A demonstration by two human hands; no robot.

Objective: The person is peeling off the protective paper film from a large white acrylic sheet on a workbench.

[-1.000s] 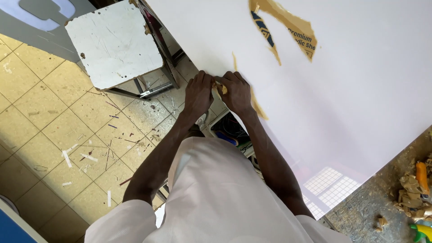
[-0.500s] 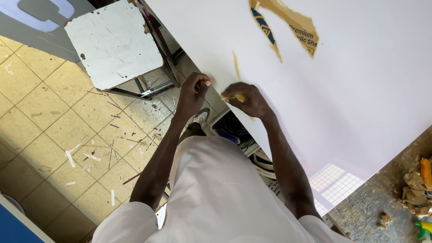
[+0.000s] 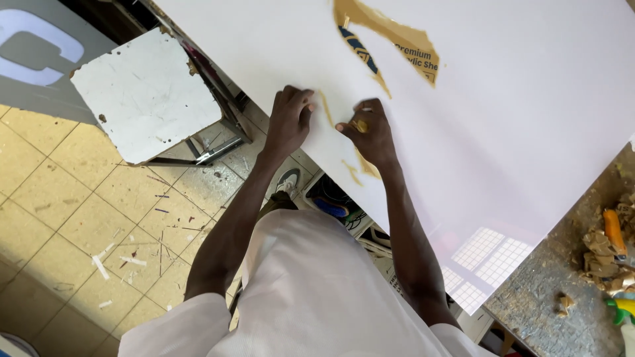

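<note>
We have the white sheet (image 3: 503, 119) lying across the bench, its near edge running from 11 o'clock down to 4 o'clock. Most of its white film is on; we judge the peeling barely begun. Done so far: a torn patch (image 3: 387, 36) at 12 o'clock showing tan and blue beneath, a thin tan tear (image 3: 326, 109) between our hands, and a small one at the edge (image 3: 360, 168) under our right wrist. The rest of the film is left.

Our left hand (image 3: 290, 119) lies flat on the sheet at the edge, fingers curled, holding nothing we can see. Our right hand (image 3: 370, 132) pinches a small tan scrap (image 3: 359, 125) between thumb and fingers.

Outward: a battered white stool (image 3: 142, 96) at 10 o'clock, tiled floor (image 3: 79, 198) strewn with slivers at 8 o'clock, tan scraps (image 3: 605, 254) on the bench at 4 o'clock.
</note>
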